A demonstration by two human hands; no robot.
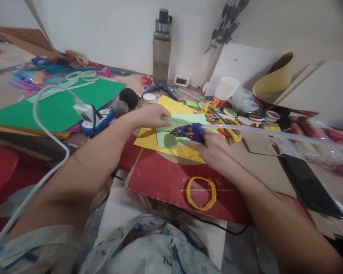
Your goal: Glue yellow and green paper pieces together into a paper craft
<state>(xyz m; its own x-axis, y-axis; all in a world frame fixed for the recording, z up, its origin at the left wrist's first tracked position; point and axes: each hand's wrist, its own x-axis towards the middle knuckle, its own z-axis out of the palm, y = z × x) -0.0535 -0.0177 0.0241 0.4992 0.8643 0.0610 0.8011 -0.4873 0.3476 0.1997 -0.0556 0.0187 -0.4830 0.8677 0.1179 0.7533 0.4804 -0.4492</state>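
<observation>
My right hand (214,149) is closed round a blue hot glue gun (190,132), a long clear glue stick coming out of its back. The gun's tip points left, over pale green paper (168,140). My left hand (154,116) has its fingers pressed together at the green paper's upper left edge, holding it. Under the green paper lie yellow sheets (145,139), on a red cardboard piece (160,175). A yellow paper ring (213,190) lies on the cardboard, nearer to me.
A water bottle (161,53) stands against the wall. Yellow scissors (231,133) and stacked cups (226,89) are right of the hands, a black phone (311,184) farther right. At left are green sheets (100,93), a blue power strip (98,123) and a white cable (53,137).
</observation>
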